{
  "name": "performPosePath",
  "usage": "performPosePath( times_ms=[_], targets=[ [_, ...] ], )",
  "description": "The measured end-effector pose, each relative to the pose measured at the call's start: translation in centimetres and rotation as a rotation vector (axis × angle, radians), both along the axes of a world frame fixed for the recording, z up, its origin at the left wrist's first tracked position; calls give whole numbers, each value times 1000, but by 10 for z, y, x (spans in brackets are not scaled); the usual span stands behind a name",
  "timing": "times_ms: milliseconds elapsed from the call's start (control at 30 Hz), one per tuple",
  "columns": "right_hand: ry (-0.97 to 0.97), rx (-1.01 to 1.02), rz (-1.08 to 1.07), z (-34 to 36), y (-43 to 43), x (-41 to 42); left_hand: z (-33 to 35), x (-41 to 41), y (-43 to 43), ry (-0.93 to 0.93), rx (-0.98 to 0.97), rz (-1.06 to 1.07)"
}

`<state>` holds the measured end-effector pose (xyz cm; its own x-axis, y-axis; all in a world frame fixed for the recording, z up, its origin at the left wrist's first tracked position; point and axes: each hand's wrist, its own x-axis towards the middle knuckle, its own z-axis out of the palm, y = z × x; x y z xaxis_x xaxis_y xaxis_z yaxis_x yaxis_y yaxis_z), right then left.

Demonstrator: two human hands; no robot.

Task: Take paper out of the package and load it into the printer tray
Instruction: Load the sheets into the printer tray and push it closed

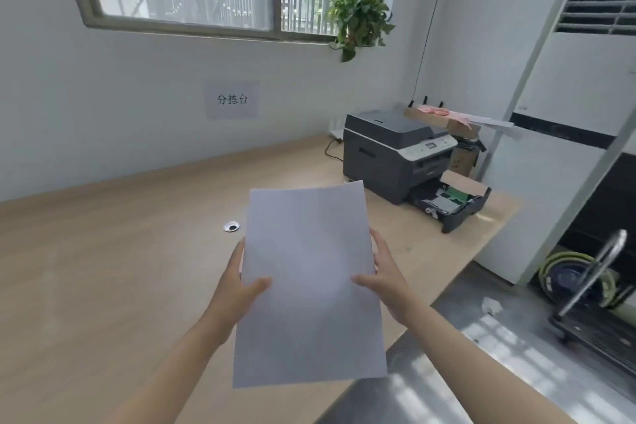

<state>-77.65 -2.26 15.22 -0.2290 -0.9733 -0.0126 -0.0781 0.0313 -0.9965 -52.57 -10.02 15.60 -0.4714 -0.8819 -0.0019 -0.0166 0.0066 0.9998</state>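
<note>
Head view: your left hand and right hand grip a plain white, flat paper stack by its side edges above the wooden table. The printer sits beyond, its tray pulled out.

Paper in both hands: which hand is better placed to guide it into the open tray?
Probably the right hand: the tray lies ahead on the right, nearer that hand. The left hand holds the paper on the far edge.
</note>
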Motion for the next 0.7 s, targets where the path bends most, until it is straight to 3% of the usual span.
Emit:
performPosePath(
  times_ms=[333, 700],
  targets=[
    [84, -63, -154, -4, -33, -161, -10, -184, -64, -21, 32, -74],
    [159, -7, -235, 23, -150, -357, -8, -395, -196, 21, -3, -128]
  ],
)
